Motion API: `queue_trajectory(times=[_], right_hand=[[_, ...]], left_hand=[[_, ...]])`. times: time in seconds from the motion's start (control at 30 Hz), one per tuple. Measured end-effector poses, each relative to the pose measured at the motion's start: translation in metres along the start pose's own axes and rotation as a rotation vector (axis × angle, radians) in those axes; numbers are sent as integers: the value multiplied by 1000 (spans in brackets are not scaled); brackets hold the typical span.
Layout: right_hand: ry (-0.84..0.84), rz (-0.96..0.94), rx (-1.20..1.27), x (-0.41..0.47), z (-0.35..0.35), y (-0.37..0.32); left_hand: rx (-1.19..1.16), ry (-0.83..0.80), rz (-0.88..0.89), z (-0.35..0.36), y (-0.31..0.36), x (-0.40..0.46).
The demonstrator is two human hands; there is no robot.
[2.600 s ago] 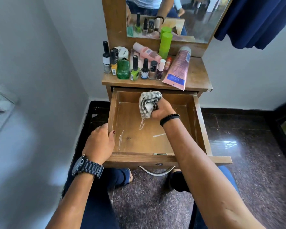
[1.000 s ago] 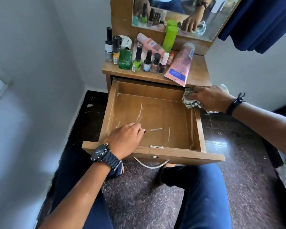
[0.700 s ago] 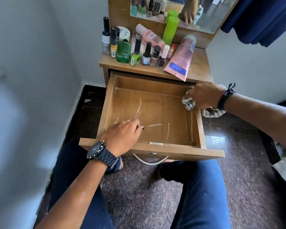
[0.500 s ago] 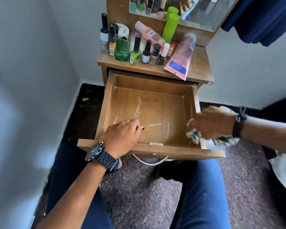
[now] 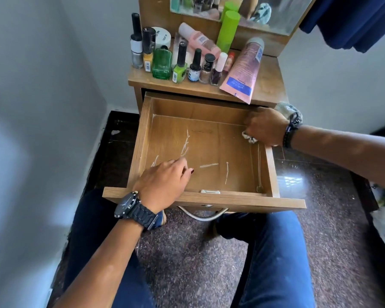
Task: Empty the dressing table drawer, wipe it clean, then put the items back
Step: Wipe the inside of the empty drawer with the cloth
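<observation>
Nearest, the person's legs in blue trousers sit over a dark speckled floor. The drawer stands pulled out toward them, a metal handle hanging under its front panel. The left hand, with a black watch on its wrist, rests over the front left rim, its grip loosely curled into the drawer and holding nothing. Pale scratch marks streak the bare drawer bottom. Farther right, the right hand holds a bunched cloth, grip closed around it, against the drawer's right wall near the far corner. Beyond, on the tabletop, nail polish bottles, a green glass bottle, a pink tube and a green cylinder cluster below the mirror.
</observation>
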State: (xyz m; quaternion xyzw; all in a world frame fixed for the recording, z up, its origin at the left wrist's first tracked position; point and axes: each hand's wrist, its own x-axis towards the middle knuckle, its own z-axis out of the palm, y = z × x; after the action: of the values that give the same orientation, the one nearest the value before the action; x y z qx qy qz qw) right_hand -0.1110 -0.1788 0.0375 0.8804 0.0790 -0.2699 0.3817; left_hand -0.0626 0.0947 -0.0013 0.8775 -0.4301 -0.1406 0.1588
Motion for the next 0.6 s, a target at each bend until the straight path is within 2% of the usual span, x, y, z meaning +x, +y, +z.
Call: queue_trajectory(times=[0.17, 0.43, 0.6], right_hand=[[0, -23, 26, -6, 4, -9], [-146, -298, 202, -62, -6, -59], [-192, -278, 261, -55, -9, -56]], left_hand=[[-6, -14, -9, -1, 1, 0], [-8, -21, -3, -2, 0, -1], [-12, 8, 4, 1, -2, 0]])
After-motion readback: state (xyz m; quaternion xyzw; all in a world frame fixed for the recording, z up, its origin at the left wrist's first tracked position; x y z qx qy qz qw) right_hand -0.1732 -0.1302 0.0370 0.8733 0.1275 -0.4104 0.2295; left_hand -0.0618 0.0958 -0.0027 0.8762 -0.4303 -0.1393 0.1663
